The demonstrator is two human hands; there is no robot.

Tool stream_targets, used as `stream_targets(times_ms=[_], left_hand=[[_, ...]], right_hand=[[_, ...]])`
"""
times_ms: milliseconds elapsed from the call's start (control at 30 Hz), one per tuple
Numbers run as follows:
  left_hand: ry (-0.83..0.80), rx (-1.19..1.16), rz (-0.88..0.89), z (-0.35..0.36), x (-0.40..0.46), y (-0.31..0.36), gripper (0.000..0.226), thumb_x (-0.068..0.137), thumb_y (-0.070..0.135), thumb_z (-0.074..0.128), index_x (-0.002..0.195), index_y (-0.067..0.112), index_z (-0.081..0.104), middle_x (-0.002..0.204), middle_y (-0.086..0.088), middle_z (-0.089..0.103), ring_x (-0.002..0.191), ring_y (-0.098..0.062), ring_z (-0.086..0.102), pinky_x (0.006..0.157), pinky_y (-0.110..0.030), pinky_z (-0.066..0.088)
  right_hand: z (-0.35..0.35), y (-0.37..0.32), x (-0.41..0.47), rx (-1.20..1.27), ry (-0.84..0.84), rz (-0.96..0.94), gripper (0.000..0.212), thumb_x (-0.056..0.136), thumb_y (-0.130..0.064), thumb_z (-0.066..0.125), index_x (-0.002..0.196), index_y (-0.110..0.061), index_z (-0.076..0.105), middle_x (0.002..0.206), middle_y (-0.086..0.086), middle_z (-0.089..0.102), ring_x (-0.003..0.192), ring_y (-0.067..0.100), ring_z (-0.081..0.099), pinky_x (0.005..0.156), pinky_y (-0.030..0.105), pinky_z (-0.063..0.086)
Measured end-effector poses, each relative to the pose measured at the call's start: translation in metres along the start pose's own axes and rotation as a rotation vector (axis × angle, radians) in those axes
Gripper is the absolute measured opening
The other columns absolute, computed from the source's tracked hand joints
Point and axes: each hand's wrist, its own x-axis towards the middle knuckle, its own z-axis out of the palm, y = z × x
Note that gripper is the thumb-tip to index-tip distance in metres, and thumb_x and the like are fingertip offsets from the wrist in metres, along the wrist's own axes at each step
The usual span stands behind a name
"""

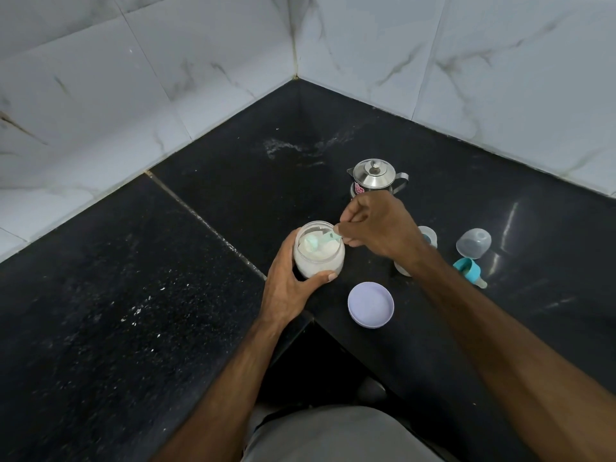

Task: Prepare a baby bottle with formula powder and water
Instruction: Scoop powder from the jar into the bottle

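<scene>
Left hand (289, 288) wrapped around open powder jar (318, 252) on black counter (133, 295). Right hand (378, 225) above jar mouth, pinching green scoop (320, 243) dipped in powder. Lilac lid (370, 304) just right of left hand; baby bottle (428, 236) mostly hidden behind right wrist; steel kettle (375, 176) beyond right hand.

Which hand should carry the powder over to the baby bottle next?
The right hand. It already pinches the green scoop inside the powder jar, and the open baby bottle stands on its side. The left hand is busy gripping the jar steady.
</scene>
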Motion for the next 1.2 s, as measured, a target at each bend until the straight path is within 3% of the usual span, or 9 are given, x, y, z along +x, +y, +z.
stream_targets(times_ms=[233,433,533,633,767,1033,1200], left_hand=[[0.001,-0.004,0.012,0.000,0.000,0.000,0.082,0.071,0.020,0.088,0.141,0.026,0.044,0.137,0.018,0.054,0.129,-0.003,0.050,0.107,-0.037,0.045],[0.011,0.012,0.017,-0.001,-0.001,0.001,0.083,0.071,0.020,0.088,0.137,0.036,0.042,0.133,0.025,0.053,0.125,0.003,0.050,0.104,-0.023,0.044],[0.016,0.008,0.018,-0.001,-0.001,0.002,0.082,0.070,0.021,0.088,0.134,0.043,0.041,0.132,0.029,0.052,0.126,0.002,0.050,0.105,-0.024,0.044],[0.014,0.004,0.022,0.000,0.000,0.000,0.082,0.071,0.021,0.088,0.137,0.036,0.043,0.134,0.023,0.053,0.127,0.000,0.050,0.106,-0.027,0.044],[0.006,-0.001,0.021,-0.001,0.001,-0.001,0.082,0.071,0.020,0.088,0.141,0.027,0.044,0.136,0.019,0.054,0.127,0.000,0.050,0.106,-0.030,0.045],[0.014,0.000,0.014,0.000,0.000,-0.002,0.083,0.071,0.021,0.088,0.139,0.035,0.042,0.135,0.023,0.053,0.128,-0.002,0.050,0.107,-0.036,0.045],[0.009,0.002,0.015,0.000,0.001,-0.005,0.082,0.071,0.021,0.088,0.140,0.028,0.044,0.136,0.019,0.054,0.129,-0.004,0.050,0.107,-0.038,0.045]], right_hand=[[0.004,0.001,-0.004,0.024,-0.006,-0.003,0.012,0.081,-0.013,0.077,0.084,-0.008,0.066,0.070,0.005,0.073,0.063,0.012,0.072,0.067,0.025,0.061],[0.009,0.003,-0.007,0.108,-0.026,0.008,0.013,0.079,-0.011,0.078,0.083,-0.005,0.067,0.069,0.009,0.073,0.064,0.017,0.072,0.067,0.029,0.062],[0.005,0.004,-0.005,0.076,0.017,0.008,0.013,0.080,-0.012,0.077,0.085,-0.007,0.067,0.073,0.008,0.073,0.065,0.015,0.072,0.069,0.029,0.061],[0.003,0.003,-0.004,-0.002,0.044,-0.017,0.011,0.081,-0.014,0.076,0.086,-0.011,0.066,0.074,0.003,0.073,0.067,0.012,0.072,0.073,0.030,0.061],[0.008,-0.001,-0.008,-0.005,-0.049,-0.071,0.012,0.080,-0.011,0.077,0.084,-0.008,0.067,0.071,0.005,0.072,0.066,0.015,0.072,0.072,0.033,0.061],[0.003,0.002,-0.006,-0.045,0.001,-0.084,0.012,0.081,-0.015,0.077,0.085,-0.011,0.066,0.073,0.002,0.072,0.068,0.013,0.071,0.073,0.031,0.061],[0.002,0.002,-0.005,-0.051,0.020,-0.086,0.011,0.082,-0.015,0.076,0.086,-0.014,0.066,0.078,0.001,0.071,0.073,0.013,0.070,0.077,0.032,0.060]])
